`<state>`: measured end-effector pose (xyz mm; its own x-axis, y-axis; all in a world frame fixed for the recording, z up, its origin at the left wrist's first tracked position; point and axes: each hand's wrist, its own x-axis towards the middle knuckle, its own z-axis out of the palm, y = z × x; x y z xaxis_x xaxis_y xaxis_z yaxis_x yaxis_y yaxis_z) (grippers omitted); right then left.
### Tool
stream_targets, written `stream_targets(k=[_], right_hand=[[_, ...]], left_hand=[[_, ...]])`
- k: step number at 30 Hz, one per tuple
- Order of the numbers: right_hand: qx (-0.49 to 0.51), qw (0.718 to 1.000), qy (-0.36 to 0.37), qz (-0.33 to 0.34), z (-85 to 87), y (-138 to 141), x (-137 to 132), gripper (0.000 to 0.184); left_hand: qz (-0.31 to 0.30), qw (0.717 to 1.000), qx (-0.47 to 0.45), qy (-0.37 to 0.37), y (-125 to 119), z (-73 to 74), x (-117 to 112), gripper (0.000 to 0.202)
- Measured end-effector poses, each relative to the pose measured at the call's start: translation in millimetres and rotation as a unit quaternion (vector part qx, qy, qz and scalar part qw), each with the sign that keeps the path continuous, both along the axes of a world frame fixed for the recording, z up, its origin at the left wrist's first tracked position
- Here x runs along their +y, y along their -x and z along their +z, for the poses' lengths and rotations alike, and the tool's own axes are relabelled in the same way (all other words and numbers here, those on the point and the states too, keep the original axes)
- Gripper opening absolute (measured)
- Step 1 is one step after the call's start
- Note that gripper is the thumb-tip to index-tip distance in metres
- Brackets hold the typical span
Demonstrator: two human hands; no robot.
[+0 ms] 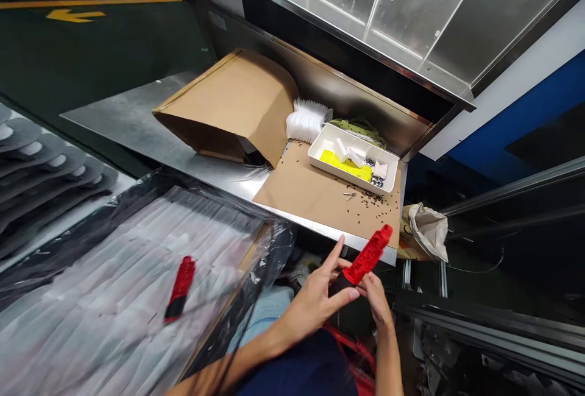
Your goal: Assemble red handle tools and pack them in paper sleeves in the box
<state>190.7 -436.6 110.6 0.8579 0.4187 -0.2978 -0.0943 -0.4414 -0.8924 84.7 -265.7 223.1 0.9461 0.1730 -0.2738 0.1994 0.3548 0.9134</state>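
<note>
A red and black plastic handle-shaped part (367,257) is held in front of my body, its red end tilted up to the right. My left hand (315,295) grips its black lower end between thumb and fingers, with the index finger stretched out. Around the lower right side of the same part, my right hand (377,301) has its fingers curled, partly hidden behind it. A second red and black handle-shaped part (181,289) lies on the white wrapped pieces to my left.
White wrapped pieces (132,274) fill a plastic-lined box at left. On the metal bench (123,106) are a large paper bag (233,100), a cardboard sheet (297,186) with scattered small black pieces (372,198), and a white tray (315,153). Another bag (427,231) stands beyond the bench's right end.
</note>
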Motion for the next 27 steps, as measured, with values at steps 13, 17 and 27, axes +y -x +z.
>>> stream_targets(k=[13,17,27], right_hand=[[-0.010,0.920,-0.346,-0.182,79.3,56.5,-30.0,0.076],[-0.028,0.923,-0.338,-0.180,80.3,62.8,-34.6,0.087],[-0.029,0.963,-0.256,-0.073,89.0,65.2,-18.5,0.052]], left_hand=[[0.010,0.988,-0.092,-0.127,20.8,-5.2,-10.7,0.087],[0.027,0.990,-0.102,-0.095,30.7,-3.9,-12.4,0.096],[-0.062,0.970,0.110,0.205,79.2,-16.4,-4.5,0.080]])
